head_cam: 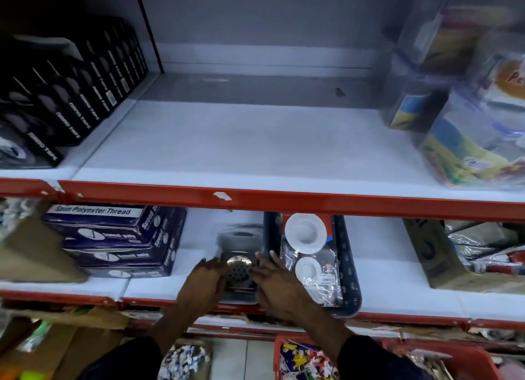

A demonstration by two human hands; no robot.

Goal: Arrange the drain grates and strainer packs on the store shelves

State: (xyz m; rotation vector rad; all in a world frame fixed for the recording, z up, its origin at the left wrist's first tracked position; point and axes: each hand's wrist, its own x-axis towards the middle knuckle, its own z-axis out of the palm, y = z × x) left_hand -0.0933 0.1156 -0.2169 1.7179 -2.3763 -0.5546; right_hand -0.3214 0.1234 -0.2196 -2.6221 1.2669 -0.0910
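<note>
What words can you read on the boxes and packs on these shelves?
"Spun Polyester Thread" on the top purple box.
"EMBRO TAPE", roughly, down the black boxes; blurred, so unsure.
Print on the strainer packs, the price sticker, the brown carton and the colourful packs: too blurred.

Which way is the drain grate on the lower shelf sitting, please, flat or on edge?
Flat: the drain grate shows its perforated face upward.

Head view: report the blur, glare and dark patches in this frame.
Head view: sharpest on the thread boxes, whose label reads clearly; motion blur smears the clear packs at upper right; the top-left corner above the black boxes falls into shadow; a bright glint sits on the drain grate between the left hand and right hand; shelf edges bow from the wide lens.
</note>
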